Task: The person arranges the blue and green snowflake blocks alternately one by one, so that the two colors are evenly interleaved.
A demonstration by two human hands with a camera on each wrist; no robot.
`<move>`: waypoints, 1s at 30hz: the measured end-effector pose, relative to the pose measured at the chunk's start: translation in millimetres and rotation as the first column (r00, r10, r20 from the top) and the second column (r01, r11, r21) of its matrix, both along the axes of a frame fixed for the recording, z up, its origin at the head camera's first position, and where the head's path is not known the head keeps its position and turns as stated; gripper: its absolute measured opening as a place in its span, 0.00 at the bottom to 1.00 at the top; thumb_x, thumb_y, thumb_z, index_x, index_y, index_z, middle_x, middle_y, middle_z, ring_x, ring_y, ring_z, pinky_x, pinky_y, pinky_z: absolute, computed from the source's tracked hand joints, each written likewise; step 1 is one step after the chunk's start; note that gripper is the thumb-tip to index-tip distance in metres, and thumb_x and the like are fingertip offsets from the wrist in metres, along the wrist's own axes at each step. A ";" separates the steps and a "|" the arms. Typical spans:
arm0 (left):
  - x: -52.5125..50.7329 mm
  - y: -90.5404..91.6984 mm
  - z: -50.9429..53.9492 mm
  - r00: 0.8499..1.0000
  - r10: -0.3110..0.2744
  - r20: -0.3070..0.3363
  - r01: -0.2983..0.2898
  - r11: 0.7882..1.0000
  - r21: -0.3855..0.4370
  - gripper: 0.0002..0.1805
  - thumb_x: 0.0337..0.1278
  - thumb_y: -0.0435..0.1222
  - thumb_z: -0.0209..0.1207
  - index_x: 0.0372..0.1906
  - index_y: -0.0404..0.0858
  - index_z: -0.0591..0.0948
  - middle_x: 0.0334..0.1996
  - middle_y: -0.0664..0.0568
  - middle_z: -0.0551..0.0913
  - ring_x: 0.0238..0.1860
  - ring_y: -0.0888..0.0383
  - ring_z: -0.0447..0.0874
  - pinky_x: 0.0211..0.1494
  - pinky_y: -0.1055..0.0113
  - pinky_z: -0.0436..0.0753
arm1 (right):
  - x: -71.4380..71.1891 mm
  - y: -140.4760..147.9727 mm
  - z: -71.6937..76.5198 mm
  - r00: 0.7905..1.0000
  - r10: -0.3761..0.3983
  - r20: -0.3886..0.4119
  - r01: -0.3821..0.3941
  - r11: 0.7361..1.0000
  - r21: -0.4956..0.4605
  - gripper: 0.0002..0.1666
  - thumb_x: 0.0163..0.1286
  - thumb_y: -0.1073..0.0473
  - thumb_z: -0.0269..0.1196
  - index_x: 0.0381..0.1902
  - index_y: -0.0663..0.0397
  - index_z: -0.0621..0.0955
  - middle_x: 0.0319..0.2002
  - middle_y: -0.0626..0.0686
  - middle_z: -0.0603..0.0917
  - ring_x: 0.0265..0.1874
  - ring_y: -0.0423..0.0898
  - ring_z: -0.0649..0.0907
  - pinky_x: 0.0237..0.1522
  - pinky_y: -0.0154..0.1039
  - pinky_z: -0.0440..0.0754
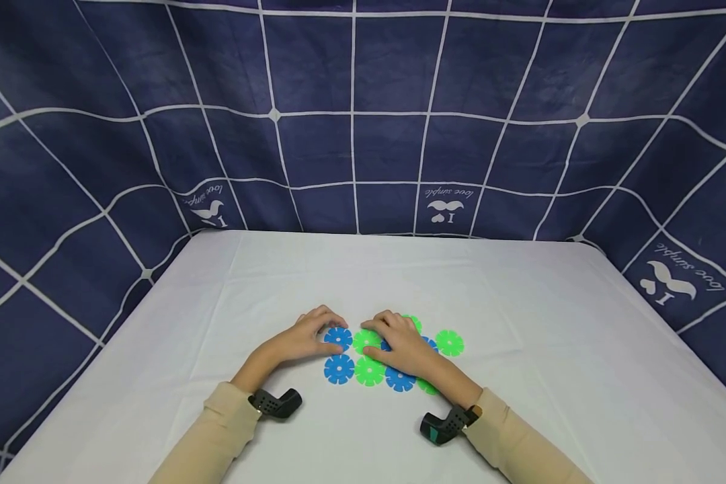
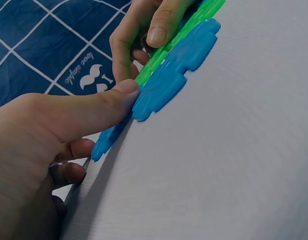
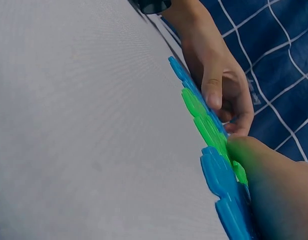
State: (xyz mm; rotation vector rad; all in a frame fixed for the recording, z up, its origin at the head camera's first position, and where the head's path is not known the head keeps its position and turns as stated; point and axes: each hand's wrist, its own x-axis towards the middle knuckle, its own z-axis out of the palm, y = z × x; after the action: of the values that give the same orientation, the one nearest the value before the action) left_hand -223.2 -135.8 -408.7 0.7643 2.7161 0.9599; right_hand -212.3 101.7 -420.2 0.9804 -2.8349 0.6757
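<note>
Sitting flat on the white surface (image 1: 266,282), the upper-left blue disc (image 1: 337,336) is pinched between thumb and fingers of the left hand (image 1: 301,338), and just beside it, the neighbouring green disc (image 1: 366,340) is gripped by the right hand (image 1: 404,344)! Below, a second blue disc (image 1: 335,371) and a second green disc (image 1: 365,373) are laid side by side.

Plain beige fabric left sleeve (image 1: 208,433), matching beige fabric right sleeve (image 1: 523,440), both reaching the wrists, bare left hand (image 1: 305,336), bare right hand (image 1: 404,346), angular black left wrist camera with small dotted perforations (image 1: 276,404), similar angular black right wrist camera (image 1: 450,425), small teal-green patch (image 1: 433,435) on its end
</note>
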 end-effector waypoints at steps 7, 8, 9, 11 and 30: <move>-0.8 -0.1 -2.4 1.000 0.015 0.008 -0.015 1.000 0.023 0.22 0.44 0.51 0.64 0.46 0.49 0.76 0.41 0.57 0.71 0.44 0.60 0.66 0.50 0.61 0.62 | 1.1 0.0 0.8 1.000 0.004 -0.006 -0.004 1.000 0.002 0.26 0.62 0.41 0.56 0.55 0.43 0.74 0.49 0.50 0.73 0.51 0.47 0.72 0.53 0.48 0.63; -0.9 0.2 -2.4 1.000 0.020 0.012 -0.020 0.999 0.028 0.22 0.44 0.51 0.64 0.46 0.49 0.75 0.42 0.57 0.71 0.45 0.60 0.66 0.50 0.61 0.62 | 1.3 0.2 1.1 1.000 0.003 -0.007 -0.003 1.000 0.001 0.25 0.62 0.42 0.56 0.55 0.43 0.74 0.49 0.49 0.73 0.50 0.47 0.72 0.52 0.47 0.64; -1.0 0.6 -2.4 1.000 0.025 0.017 -0.025 0.999 0.035 0.22 0.44 0.50 0.64 0.46 0.49 0.75 0.42 0.57 0.72 0.44 0.60 0.66 0.50 0.61 0.61 | 1.5 0.3 1.3 1.000 0.003 -0.007 -0.003 1.000 -0.006 0.25 0.62 0.42 0.56 0.55 0.43 0.74 0.49 0.49 0.73 0.50 0.47 0.72 0.52 0.47 0.64; -0.9 1.3 -2.3 0.999 0.037 0.030 -0.039 0.998 0.054 0.21 0.44 0.49 0.64 0.46 0.49 0.75 0.43 0.57 0.72 0.44 0.60 0.66 0.51 0.61 0.61 | 1.6 0.4 1.3 1.000 0.000 -0.011 0.000 1.000 -0.014 0.23 0.62 0.43 0.56 0.54 0.43 0.75 0.49 0.49 0.73 0.50 0.47 0.72 0.51 0.47 0.64; -6.0 2.6 -10.7 0.981 0.187 0.048 -0.193 0.942 0.274 0.18 0.51 0.38 0.61 0.49 0.47 0.74 0.23 0.53 0.65 0.22 0.61 0.61 0.26 0.72 0.63 | 1.1 -3.0 0.5 0.995 0.007 0.103 0.008 0.989 -0.147 0.25 0.62 0.50 0.59 0.53 0.52 0.67 0.37 0.48 0.74 0.34 0.41 0.69 0.46 0.43 0.60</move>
State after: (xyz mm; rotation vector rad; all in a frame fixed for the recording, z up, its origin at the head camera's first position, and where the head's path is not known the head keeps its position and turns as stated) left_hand -229.2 -133.1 -419.4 0.5331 2.7068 1.4071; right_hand -211.2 98.6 -419.7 0.9480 -2.8212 0.9467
